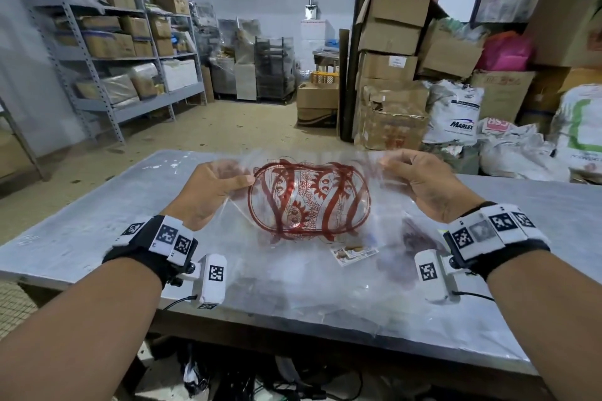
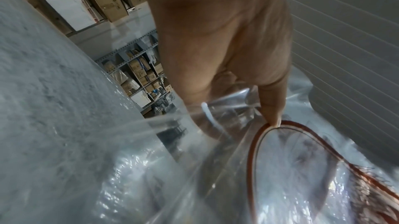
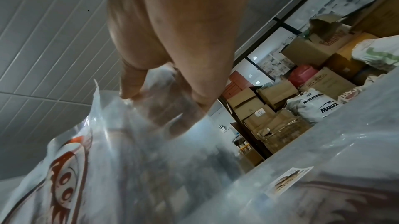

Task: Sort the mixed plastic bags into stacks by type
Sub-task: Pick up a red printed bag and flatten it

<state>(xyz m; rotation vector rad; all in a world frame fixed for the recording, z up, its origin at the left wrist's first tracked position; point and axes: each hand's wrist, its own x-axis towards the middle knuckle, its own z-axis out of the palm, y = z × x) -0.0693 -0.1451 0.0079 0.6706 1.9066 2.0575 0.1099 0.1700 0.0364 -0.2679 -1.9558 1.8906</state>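
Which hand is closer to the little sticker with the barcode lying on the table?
Right, by a little. The right hand holds the red-printed bag up and right of the sticker; the left hand holds it farther off, up and left.

Left fingertips: the left hand point(image 1: 213, 187) has its fingertips veiled behind the clear plastic bag with a red printed oval design point(image 1: 309, 198).
Red print: cut off by the bottom edge in both wrist views, smeared in the right one.
Small printed label point(image 1: 353, 252): text too small to read.
Loose clear bags on the grey table point(image 1: 81, 238): their edges blur together, count unclear.
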